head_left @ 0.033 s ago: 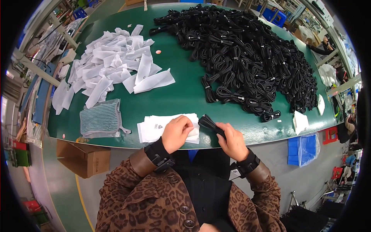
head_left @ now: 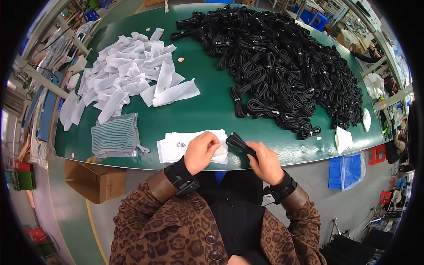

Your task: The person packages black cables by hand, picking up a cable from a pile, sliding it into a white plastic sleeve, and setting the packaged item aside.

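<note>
My right hand (head_left: 266, 165) grips a coiled black cable (head_left: 237, 141), its far end angled up and left toward the white bags. A short stack of flat white bags (head_left: 170, 148) lies at the near edge of the green table. Over the stack's right part, my left hand (head_left: 201, 152) has thumb and forefinger pinched at the top bag; the exact grip is partly hidden. The cable's tip is just beside that bag's right end, and I cannot tell if they touch.
A large heap of coiled black cables (head_left: 282, 70) covers the far right of the green table (head_left: 207, 117). Filled white packets (head_left: 132, 66) are piled at far left. Nearer lies a bagged grey-green striped cloth (head_left: 115, 136). Below the table stands an open cardboard box (head_left: 97, 179).
The cable in my right hand has shifted very slightly left, toward the bags. Everything else looks the same.
</note>
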Demonstrator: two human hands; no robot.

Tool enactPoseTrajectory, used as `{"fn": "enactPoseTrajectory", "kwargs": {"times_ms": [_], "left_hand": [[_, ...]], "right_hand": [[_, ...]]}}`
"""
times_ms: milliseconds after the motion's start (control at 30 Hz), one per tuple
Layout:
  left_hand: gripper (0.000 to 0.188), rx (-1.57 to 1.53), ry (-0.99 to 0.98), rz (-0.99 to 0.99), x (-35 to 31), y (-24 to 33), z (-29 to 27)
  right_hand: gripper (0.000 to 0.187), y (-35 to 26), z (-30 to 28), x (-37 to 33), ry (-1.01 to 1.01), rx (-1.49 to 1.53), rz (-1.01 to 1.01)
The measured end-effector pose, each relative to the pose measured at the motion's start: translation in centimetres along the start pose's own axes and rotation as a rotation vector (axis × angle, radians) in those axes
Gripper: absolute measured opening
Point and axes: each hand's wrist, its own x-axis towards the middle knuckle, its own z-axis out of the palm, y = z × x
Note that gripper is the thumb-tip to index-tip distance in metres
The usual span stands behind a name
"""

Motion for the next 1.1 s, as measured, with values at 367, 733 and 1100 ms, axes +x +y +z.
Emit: {"fn": "enactPoseTrajectory", "kwargs": {"times_ms": [367,733,1100], "left_hand": [[0.008,-0.129,0.006,-0.01,-0.1,0.2,-0.4],[0.011,0.078,0.077,0.25,-0.1,0.4,-0.5],[0.007,-0.055,0.057,0.1,-0.3,-0.1,-0.4]], "right_hand": [[0.054,-0.2,-0.3,-0.2,-0.138,-0.2,-0.235],[0.031,2.0,-1.3,1.4,0.147,0.426,0.049],[0.042,1.1,-2.0,1.7,-0.195,1.472,0.919]]}}
